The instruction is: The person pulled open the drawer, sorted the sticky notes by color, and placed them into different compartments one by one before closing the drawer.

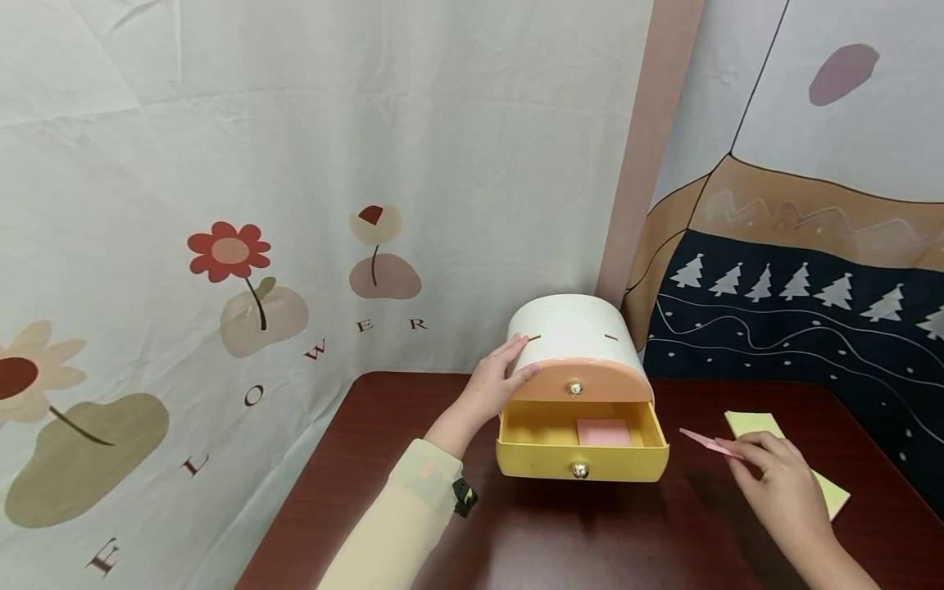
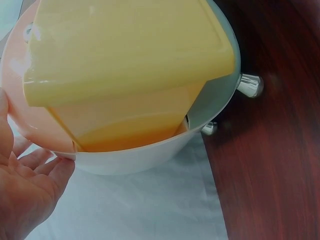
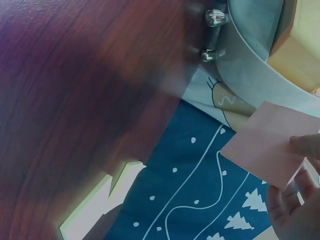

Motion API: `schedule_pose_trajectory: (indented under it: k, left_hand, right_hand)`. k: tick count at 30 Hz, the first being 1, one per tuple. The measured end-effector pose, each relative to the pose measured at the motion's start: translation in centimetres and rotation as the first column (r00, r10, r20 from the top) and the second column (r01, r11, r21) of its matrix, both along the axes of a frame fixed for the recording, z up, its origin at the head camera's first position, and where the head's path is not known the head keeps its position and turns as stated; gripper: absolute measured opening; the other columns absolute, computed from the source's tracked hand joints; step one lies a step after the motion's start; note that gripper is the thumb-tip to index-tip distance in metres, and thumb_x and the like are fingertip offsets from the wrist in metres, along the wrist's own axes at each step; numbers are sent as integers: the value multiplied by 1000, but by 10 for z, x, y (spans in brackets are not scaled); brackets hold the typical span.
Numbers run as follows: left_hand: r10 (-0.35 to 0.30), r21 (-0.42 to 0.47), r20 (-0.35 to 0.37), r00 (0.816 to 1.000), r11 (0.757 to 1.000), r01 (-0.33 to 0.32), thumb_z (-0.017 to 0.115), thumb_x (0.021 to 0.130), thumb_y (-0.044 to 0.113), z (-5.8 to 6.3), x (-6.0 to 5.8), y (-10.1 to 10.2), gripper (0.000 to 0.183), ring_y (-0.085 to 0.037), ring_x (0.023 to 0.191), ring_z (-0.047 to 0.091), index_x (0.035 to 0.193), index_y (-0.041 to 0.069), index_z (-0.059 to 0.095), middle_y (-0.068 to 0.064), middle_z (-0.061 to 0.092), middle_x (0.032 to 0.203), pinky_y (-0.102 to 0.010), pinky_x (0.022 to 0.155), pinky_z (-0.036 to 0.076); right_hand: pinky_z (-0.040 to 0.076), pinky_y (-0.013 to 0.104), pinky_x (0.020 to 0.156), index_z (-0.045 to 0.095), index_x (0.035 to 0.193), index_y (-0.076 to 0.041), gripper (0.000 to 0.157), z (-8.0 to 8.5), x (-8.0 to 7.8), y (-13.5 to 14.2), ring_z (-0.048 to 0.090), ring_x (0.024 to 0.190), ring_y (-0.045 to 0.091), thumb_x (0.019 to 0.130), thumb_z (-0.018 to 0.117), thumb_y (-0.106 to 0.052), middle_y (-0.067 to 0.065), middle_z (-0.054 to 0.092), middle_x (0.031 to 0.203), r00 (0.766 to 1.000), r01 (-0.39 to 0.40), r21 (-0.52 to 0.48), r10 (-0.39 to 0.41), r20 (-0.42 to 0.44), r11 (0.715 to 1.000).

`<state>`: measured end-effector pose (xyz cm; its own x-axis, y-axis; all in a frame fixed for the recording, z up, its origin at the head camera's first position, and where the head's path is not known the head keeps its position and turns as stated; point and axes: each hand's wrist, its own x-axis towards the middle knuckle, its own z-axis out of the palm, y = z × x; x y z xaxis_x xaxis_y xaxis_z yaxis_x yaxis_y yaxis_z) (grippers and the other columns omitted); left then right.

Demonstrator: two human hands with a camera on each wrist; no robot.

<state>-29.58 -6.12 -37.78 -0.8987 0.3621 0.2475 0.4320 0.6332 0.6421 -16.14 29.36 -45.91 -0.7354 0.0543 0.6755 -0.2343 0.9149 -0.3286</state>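
Note:
A small rounded cabinet point(image 1: 571, 324) with a white shell stands on the table. Its yellow drawer point(image 1: 531, 463) is pulled out, and a pink sticky note pad point(image 1: 603, 432) lies inside. Above it, the orange drawer point(image 1: 542, 383) is closed. My left hand point(image 1: 490, 385) rests on the cabinet's left side near the orange front, fingertips touching the shell's edge in the left wrist view. To the right of the yellow drawer, my right hand point(image 1: 785, 487) pinches a pink sticky note pad point(image 3: 272, 145) between thumb and fingers, held above the table.
Yellow-green sticky note pads point(image 1: 829, 492) lie on the dark red table point(image 1: 575, 541) beneath and beside my right hand. Behind the table hangs a printed curtain point(image 1: 457, 164) with flowers and letters. The cabinet stands on short silver feet point(image 2: 250, 85).

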Motion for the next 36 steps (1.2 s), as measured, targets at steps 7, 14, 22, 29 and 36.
schedule_pose_trajectory:
  k: [7, 14, 22, 29, 36]
  left_hand:
    - [-4, 11, 6, 1000, 1000, 4, 55, 91, 49, 0, 1, 0, 65, -21, 141, 30, 146, 18, 39, -4, 32, 153, -39, 115, 26]
    - [-9, 18, 3, 1000, 1000, 9, 56, 91, 48, 0, 2, -1, 65, -21, 141, 31, 146, 17, 39, -4, 33, 153, -39, 115, 27]
    - [-6, 13, -7, 1000, 1000, 6, 55, 91, 48, -1, 1, 0, 65, -21, 141, 31, 146, 17, 39, -4, 33, 153, -39, 115, 27]
    - [-7, 15, -4, 1000, 1000, 8, 56, 92, 47, 0, 1, 0, 64, -22, 141, 31, 145, 16, 40, -5, 33, 153, -40, 114, 27]
    - [-1, 14, -2, 1000, 1000, 1, 56, 91, 47, -1, 1, 0, 64, -21, 141, 31, 145, 17, 40, -4, 33, 153, -39, 115, 27]
  right_hand:
    - [34, 19, 63, 74, 82, -6, 24, 4, 0, -5, 48, 78, 20, 61, 80, 3, 4, 62, 85, 998, -12, -22, 11, -62, 1000]
    - [32, 24, 67, 75, 85, -6, 28, 7, 1, -9, 45, 81, 19, 61, 78, 8, 5, 63, 88, 995, -19, -39, 15, -102, 999]
    - [25, 10, 79, 76, 88, -4, 33, 11, 2, -12, 45, 85, 23, 58, 78, 11, 6, 62, 89, 987, -66, -52, 58, -151, 996]
    - [22, 3, 85, 75, 88, -2, 36, 13, 2, -15, 45, 87, 23, 56, 77, 14, 9, 63, 91, 975, -119, -77, 102, -197, 990]
    - [21, 2, 90, 75, 88, -3, 35, 14, 2, -18, 45, 91, 20, 57, 74, 14, 7, 62, 90, 961, -168, -94, 142, -235, 981]
